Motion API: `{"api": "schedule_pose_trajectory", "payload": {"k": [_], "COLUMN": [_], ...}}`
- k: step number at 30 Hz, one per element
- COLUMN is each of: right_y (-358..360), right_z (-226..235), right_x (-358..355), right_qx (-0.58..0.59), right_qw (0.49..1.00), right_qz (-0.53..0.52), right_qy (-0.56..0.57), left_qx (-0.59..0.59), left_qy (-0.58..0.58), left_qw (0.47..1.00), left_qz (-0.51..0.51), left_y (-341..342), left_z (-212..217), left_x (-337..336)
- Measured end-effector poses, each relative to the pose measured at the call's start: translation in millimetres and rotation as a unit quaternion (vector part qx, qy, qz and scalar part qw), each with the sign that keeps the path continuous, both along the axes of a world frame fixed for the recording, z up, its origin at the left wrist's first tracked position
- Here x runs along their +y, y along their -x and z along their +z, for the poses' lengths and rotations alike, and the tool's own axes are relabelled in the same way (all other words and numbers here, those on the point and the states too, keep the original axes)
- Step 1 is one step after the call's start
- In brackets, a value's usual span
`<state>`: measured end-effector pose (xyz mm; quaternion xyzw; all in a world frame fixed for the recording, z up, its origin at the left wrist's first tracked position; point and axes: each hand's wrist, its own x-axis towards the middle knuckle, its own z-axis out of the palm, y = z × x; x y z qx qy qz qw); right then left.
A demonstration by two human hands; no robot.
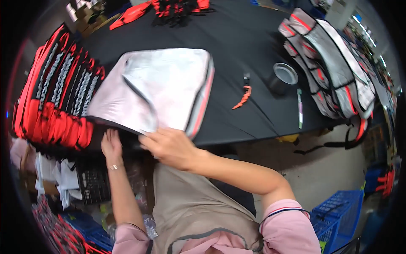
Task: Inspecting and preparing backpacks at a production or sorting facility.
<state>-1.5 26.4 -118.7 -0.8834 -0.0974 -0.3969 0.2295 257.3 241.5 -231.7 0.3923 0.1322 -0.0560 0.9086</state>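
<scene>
One silver bag [165, 86], lined in foil-like material and edged in grey and red, is laid flat on the black tabletop [245, 38], its near edge at the tabletop's front rim. One stack of red-and-black pieces [55, 97] is seen at the left of the tabletop; the count within it cannot be told. One pile of finished grey, red and black bags [330, 63] is set at the right end. One black tape roll [282, 77], one orange strap [244, 96] and one pen [300, 108] are noted between the silver bag and that pile, each apart from the others. A further heap of red-and-black items [177, 8] lies at the far edge. Two blue crates [338, 209] are seen on the floor at the right. The left hand [111, 144] is laid open and flat, fingers together, against the dark front edge just beneath the bag's near left corner; nothing is gripped by it. The right hand [169, 146] is held loosely curled, palm down, its fingertips touching the bag's near edge; whether the edge is pinched cannot be told. The left forearm is held nearly upright in view; the right arm is bent at the elbow and brought across from the right.
</scene>
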Motion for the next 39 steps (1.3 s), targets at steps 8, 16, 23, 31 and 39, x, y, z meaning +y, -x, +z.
{"api": "schedule_pose_trajectory", "payload": {"k": [8,16,23,31,39], "right_y": [64,50,64,90,108], "right_z": [-10,-92,-101,-92,-86], "right_x": [-167,-255,-258,-248,-238], "right_qx": [0.017,0.239,0.224,0.248,0.159], "right_qw": [0.922,0.841,0.842,0.836,0.859], "right_qz": [-0.329,-0.484,-0.479,-0.430,-0.397], "right_qy": [-0.203,-0.046,-0.108,-0.235,-0.282], "left_qx": [-0.189,-0.634,-0.528,-0.535,-0.536], "left_qy": [-0.371,-0.529,-0.688,-0.571,-0.382], "left_qw": [0.904,0.552,0.424,0.563,0.703], "left_qz": [0.103,-0.112,-0.261,-0.267,-0.271], "left_y": [181,210,194,125,82], "left_z": [56,126,74,163,311], "left_x": [3,-182,-209,-154,-86]}}
